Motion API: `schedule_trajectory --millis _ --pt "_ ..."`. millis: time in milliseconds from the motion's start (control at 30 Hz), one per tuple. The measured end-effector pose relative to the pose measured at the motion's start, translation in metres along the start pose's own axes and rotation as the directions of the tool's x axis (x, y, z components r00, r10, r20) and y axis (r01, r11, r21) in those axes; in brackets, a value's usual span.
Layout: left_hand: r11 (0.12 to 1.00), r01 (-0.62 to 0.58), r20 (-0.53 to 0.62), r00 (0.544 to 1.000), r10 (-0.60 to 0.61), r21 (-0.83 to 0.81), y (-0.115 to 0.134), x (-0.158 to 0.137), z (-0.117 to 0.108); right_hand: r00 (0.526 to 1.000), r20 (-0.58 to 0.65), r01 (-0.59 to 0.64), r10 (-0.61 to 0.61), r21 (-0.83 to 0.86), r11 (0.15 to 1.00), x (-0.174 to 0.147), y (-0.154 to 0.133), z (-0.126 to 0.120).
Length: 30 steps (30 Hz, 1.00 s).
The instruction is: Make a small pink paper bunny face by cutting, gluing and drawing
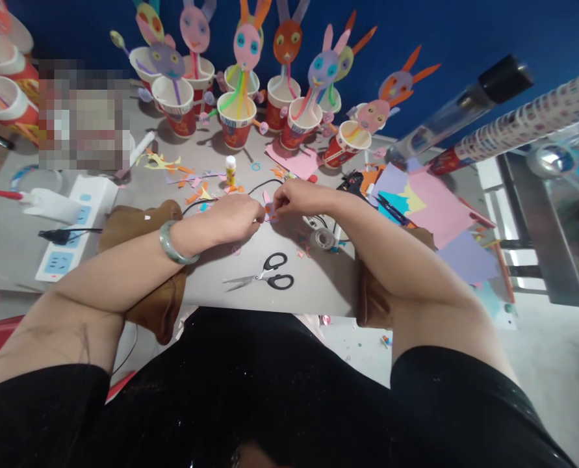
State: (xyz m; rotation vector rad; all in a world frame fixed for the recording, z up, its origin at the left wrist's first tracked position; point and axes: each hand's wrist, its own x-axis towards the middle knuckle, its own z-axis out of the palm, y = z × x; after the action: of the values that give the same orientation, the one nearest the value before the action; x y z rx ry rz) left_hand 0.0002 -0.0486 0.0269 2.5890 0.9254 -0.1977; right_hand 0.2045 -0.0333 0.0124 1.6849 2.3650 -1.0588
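Bright cut shapes on matte grey

A smooth grey tabletop [211, 260] carries flat, overlapping sheets of pastel paper [445, 208] at the right. Tapered red-and-white paper cups [237, 123] line the far side, bearing oval cut-out faces [247, 47] with long pointed ears. The left hand [238, 218] and the right hand [296, 197] are both curled, facing each other; whether either is pinching anything cannot be told. Nearer the body lie scissors [260, 276] with steel blades and black loop handles. A cylindrical glue stick [231, 172] stands upright beyond the left hand. A small coloured paper piece [269, 209] sits between both hands' fingertips.
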Motion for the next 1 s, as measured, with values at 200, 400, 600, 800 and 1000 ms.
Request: schedule_trajectory --millis 200,400,600,800,1000 --pt "0.993 -0.043 0.104 0.994 0.032 0.112 0.013 -0.013 -0.003 0.998 0.041 0.046 -0.043 -0.075 0.996 0.011 -0.006 0.001" --pt "0.993 -0.027 0.149 0.989 0.009 0.118 0.017 -0.019 -0.002 0.998 0.064 0.025 -0.017 -0.114 0.993 0.016 -0.007 0.003" --pt "0.972 -0.093 0.232 0.972 0.041 0.215 0.016 -0.016 -0.002 0.999 0.033 0.019 -0.017 -0.068 0.997 0.012 -0.002 0.004" --pt "0.973 -0.129 0.181 0.979 0.094 0.194 0.007 -0.014 0.011 0.993 -0.096 -0.084 0.070 -0.148 0.985 -0.025 0.006 0.001" --pt "0.985 -0.090 0.178 0.982 0.063 0.145 0.007 -0.011 0.011 0.982 -0.169 -0.120 0.089 -0.182 0.976 -0.069 0.005 0.029"
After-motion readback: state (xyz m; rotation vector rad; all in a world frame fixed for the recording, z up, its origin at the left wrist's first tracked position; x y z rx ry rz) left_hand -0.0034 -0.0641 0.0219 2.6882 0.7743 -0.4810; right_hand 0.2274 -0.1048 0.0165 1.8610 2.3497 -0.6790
